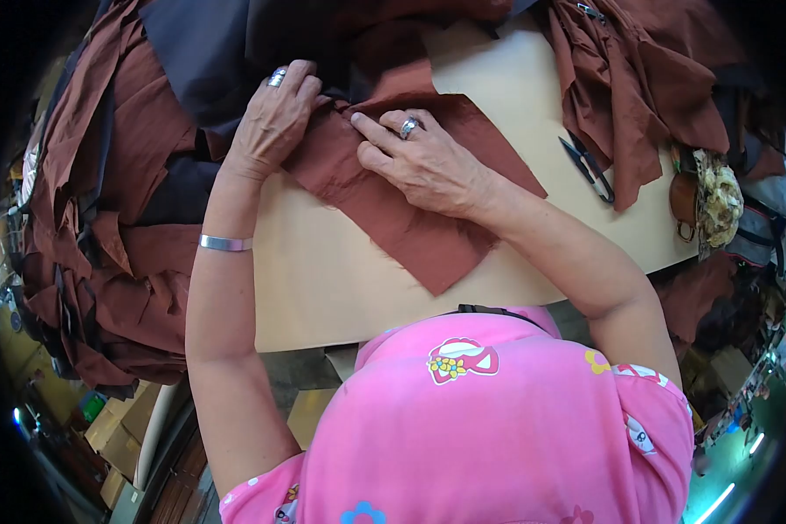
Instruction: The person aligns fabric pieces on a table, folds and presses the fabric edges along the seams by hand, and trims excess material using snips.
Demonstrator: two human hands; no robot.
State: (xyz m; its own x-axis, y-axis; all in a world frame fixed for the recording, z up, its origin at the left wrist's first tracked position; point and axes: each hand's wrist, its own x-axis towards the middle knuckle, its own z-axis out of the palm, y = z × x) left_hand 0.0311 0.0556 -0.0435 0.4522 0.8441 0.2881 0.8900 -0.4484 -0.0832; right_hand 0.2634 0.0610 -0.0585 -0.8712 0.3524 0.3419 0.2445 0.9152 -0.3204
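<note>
A reddish-brown piece of cloth with frayed edges lies across the pale table in front of me. My left hand, with a ring on it, has its fingers bent and closed on the cloth's upper left edge, where it meets dark fabric. On the same cloth, further right, rests my right hand. Its index finger and thumb point left at a fold, while the other fingers curl under. The fingertips of both hands are partly hidden. Dark navy fabric spreads just beyond my left hand.
Thread snips lie on the table to the right. Heaped brown cloth covers the back right corner. Along the left side hangs a large pile of brown and dark pieces. Cardboard boxes stand below at left.
</note>
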